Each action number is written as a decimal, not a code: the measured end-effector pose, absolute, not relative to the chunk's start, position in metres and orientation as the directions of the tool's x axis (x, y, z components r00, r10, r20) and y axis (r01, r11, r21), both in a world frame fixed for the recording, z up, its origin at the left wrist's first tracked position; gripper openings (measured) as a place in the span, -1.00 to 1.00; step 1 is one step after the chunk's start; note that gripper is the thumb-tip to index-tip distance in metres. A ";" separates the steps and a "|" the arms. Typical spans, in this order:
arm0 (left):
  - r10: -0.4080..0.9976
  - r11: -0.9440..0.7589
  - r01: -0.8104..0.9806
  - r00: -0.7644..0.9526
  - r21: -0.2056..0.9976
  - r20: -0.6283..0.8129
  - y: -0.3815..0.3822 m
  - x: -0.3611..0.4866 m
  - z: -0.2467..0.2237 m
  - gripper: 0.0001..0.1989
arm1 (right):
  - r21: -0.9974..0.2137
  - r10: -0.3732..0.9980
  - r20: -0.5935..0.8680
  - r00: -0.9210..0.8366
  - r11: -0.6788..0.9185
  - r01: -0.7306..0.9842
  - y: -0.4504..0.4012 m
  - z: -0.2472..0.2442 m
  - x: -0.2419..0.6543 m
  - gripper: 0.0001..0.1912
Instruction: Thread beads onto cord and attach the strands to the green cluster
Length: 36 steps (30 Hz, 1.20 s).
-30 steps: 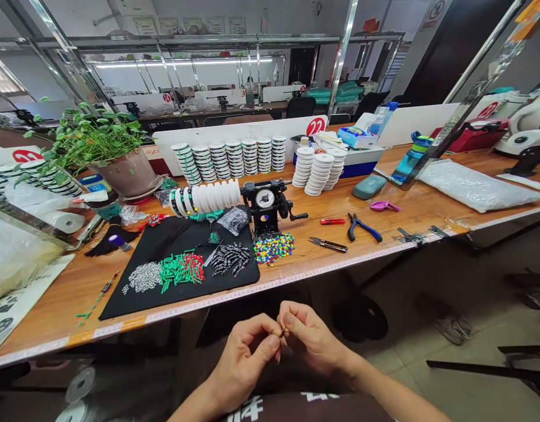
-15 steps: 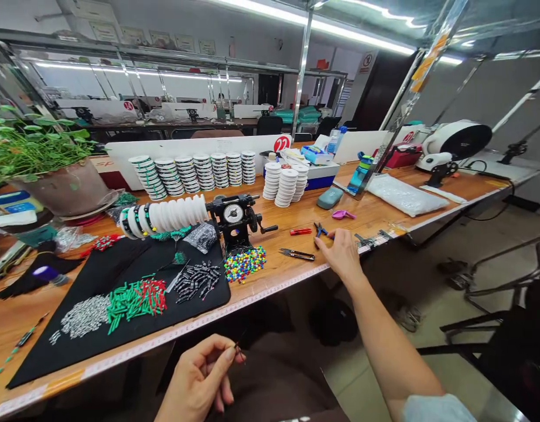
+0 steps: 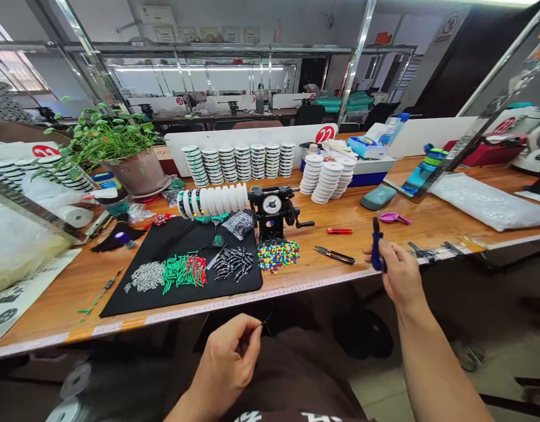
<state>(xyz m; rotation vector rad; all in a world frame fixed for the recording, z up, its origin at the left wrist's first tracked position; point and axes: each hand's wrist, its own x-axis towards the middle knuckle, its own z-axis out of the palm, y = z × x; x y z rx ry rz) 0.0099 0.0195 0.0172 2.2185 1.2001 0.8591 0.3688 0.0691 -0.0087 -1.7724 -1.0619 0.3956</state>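
Observation:
My right hand point(image 3: 399, 266) grips blue-handled pliers point(image 3: 377, 249), raised above the table's front edge with the dark jaws pointing up. Low in front of my lap, my left hand point(image 3: 228, 357) is pinched closed on a thin dark cord point(image 3: 266, 321); only a short end of it shows past the fingertips. Thread snips point(image 3: 334, 254) lie on the wood to the left of the pliers. Behind them is a red cutter-like tool point(image 3: 339, 231), and a pink scoop point(image 3: 395, 218) rests behind my right hand.
A black mat point(image 3: 133, 293) carries piles of silver, green, red and black pieces. Colourful beads point(image 3: 279, 256) lie before a hand-cranked winder point(image 3: 272, 214) loaded with white spools. Stacked spools point(image 3: 329, 181), a potted plant point(image 3: 133, 170) and a plastic-wrapped packet point(image 3: 489, 199) stand farther back.
My right hand has picked the blue pliers up off the table and lifted them. The view has turned left. My left hand keeps its pinch on the cord.

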 end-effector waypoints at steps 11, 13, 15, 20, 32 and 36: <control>0.754 -0.656 0.544 0.445 0.523 0.484 0.014 0.013 0.017 -0.87 | -0.999 0.928 0.044 -0.369 0.028 -0.047 -0.028 -0.018 0.235 -0.61; 0.753 -0.657 0.539 0.449 0.527 0.481 0.013 0.013 0.016 -0.87 | -0.999 0.930 0.042 -0.365 0.041 -0.011 -0.028 -0.018 0.231 -0.61; 0.754 -0.657 0.538 0.455 0.528 0.474 0.013 0.014 0.015 -0.87 | -0.999 0.929 0.049 -0.367 0.047 -0.016 -0.028 -0.018 0.229 -0.61; 0.772 -0.635 0.546 0.469 0.546 0.428 0.014 0.017 0.015 -0.87 | -0.999 0.935 0.035 -0.352 0.028 -0.025 -0.029 -0.017 0.223 -0.55; 0.745 -0.667 0.370 0.353 0.647 0.566 0.006 0.021 0.003 -0.78 | -0.758 0.934 -0.048 -0.355 -0.265 -0.596 -0.047 -0.042 0.194 -0.50; 0.879 -0.453 0.342 0.324 0.823 0.350 0.011 0.013 -0.003 -0.75 | -0.779 0.931 -0.013 -0.364 -0.238 -0.580 -0.042 -0.048 0.192 -0.51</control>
